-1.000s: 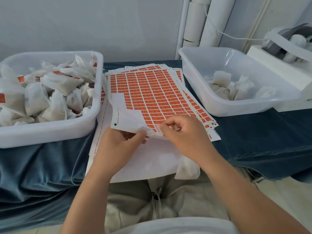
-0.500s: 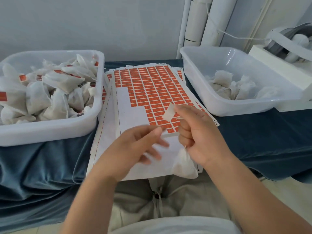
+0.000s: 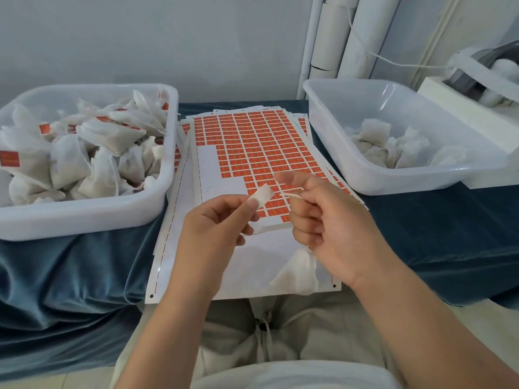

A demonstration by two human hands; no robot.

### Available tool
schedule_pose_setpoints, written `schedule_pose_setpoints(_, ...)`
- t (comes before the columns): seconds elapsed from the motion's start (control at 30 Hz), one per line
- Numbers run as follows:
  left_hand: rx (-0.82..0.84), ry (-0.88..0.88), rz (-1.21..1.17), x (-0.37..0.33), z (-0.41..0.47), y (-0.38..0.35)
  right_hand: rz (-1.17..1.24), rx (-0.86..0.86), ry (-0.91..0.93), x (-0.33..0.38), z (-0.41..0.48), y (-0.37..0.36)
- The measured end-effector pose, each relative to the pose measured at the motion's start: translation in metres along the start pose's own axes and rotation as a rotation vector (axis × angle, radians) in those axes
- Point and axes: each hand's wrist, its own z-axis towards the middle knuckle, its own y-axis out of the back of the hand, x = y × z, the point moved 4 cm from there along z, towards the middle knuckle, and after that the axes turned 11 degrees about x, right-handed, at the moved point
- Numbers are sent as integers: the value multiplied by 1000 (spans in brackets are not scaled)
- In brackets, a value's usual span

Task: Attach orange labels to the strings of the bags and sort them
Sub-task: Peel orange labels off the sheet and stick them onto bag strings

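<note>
– Well, what lies around the hands?

– A blue cloth (image 3: pixel 70 270) covers the table. On the left stands a white tub (image 3: pixel 84 220) heaped with labelled bags (image 3: pixel 70 164), orange tags showing here and there. On the right, a second tub (image 3: pixel 407 182) holds only a few plain bags (image 3: pixel 373 136). Between the two lies a stack of label sheets (image 3: pixel 261 141). The top sheet's near-left part is stripped to bare white backing. White pipes (image 3: pixel 337 37) run up the wall behind, and a white machine (image 3: pixel 477 80) sits at the far right.

– Does anything block the view?

– Both hands hang over the near end of the sheets and cover some orange rows. The right palm hides the top of the bag it carries.

– How do the hands sit?

– The left hand (image 3: pixel 213 234) pinches a peeled label (image 3: pixel 262 195) between thumb and forefinger. The label's white side faces the camera, and the other fingers are loosely curled. The right hand (image 3: pixel 331 228), just beside it, nips the string (image 3: pixel 292 194) between thumb and forefinger, with the remaining fingers folded in. The bag (image 3: pixel 297 272) dangles below that hand, over the bare backing sheet.

– Is the label on the string?

– They are close, but I cannot tell whether they touch.
</note>
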Motion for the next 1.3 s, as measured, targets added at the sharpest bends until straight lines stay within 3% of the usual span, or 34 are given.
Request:
schedule_pose_setpoints(0.17, 127, -23, 259, -4, 0, 5, -332, 74, 82, 12, -10, -7)
schedule_pose_setpoints(0.4, 262, -110, 347, -17, -9, 1, -676, 76, 138, 33, -24, -22)
schedule_pose_setpoints(0.77, 409, -217, 463, -26, -19, -6, -687, 123, 144, 32, -24, -30)
schedule_pose_setpoints(1.1, 469, -145, 488, -22, -19, -6, -855, 19, 203, 24, -18, -22)
schedule_pose_setpoints(1.3, 547, -128, 319, -19, -14, -1, -905, 7, 184, 17, -16, -21)
